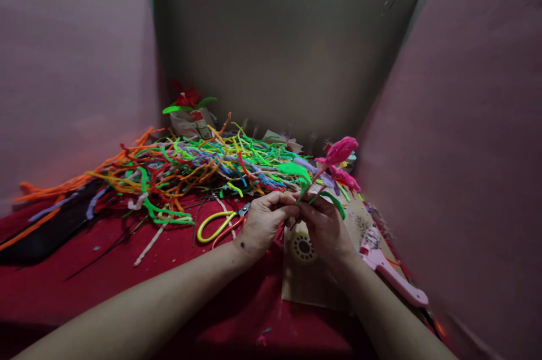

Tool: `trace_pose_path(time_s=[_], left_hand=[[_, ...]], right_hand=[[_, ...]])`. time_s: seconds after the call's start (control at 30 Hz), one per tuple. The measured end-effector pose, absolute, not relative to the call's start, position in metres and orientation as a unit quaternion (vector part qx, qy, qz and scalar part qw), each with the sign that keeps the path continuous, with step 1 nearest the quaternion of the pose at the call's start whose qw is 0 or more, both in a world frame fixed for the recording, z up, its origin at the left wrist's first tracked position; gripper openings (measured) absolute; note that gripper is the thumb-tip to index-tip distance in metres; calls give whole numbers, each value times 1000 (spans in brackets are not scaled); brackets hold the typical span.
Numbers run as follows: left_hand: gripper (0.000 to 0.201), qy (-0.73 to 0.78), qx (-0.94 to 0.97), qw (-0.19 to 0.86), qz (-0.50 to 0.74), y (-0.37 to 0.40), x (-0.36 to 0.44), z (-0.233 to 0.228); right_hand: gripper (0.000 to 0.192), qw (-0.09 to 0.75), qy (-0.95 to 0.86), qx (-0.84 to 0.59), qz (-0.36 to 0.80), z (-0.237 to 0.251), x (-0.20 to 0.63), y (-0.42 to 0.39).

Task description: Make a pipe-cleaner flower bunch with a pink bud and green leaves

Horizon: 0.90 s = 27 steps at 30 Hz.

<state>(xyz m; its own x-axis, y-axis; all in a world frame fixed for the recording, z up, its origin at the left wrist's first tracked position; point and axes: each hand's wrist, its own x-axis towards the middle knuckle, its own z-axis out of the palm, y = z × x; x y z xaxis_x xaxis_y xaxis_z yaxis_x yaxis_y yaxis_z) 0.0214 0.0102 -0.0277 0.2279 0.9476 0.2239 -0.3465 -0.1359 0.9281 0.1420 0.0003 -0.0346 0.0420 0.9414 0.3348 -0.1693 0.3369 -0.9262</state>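
Between my two hands is a pipe-cleaner flower (340, 151) with fuzzy pink petals, pinched by its stem. My left hand (266, 216) is closed at the stem, thumb and fingertips together. Closed too, my right hand (328, 227) meets it on the other side of the stem. A bright green leaf (295, 170) sticks out to the left above the hands, and a darker green leaf (336, 203) curves over the right fingers. Lower stem ends poke out dimly below the fingertips. Scissors (215, 227) with yellow and red handles lie just left of my left hand.
A big tangle of coloured pipe cleaners (203, 159) spreads across the red cloth (139, 303). Below my hands, a roll of tape (304, 247) rests on a cardboard piece (313, 286). A pink glue gun (393, 275) lies at right. Red flowers (186, 96) stand behind; panels enclose the table.
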Motion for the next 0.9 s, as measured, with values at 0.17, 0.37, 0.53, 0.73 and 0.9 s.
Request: trace_pose_path(time_s=[0.17, 0.37, 0.53, 0.73, 0.9], left_hand=[[10, 299, 515, 594, 541, 13, 20, -30], [16, 298, 517, 614, 516, 12, 20, -30], [17, 305, 530, 633, 475, 12, 20, -30], [16, 314, 559, 614, 460, 13, 19, -32], [18, 303, 570, 590, 484, 11, 19, -34]], right_hand=[[16, 601, -551, -391, 427, -32, 142, -2], [9, 614, -502, -399, 460, -33, 143, 0], [8, 601, -513, -402, 463, -40, 148, 4], [10, 583, -531, -417, 451, -33, 147, 1], [15, 577, -559, -427, 415, -20, 143, -6]])
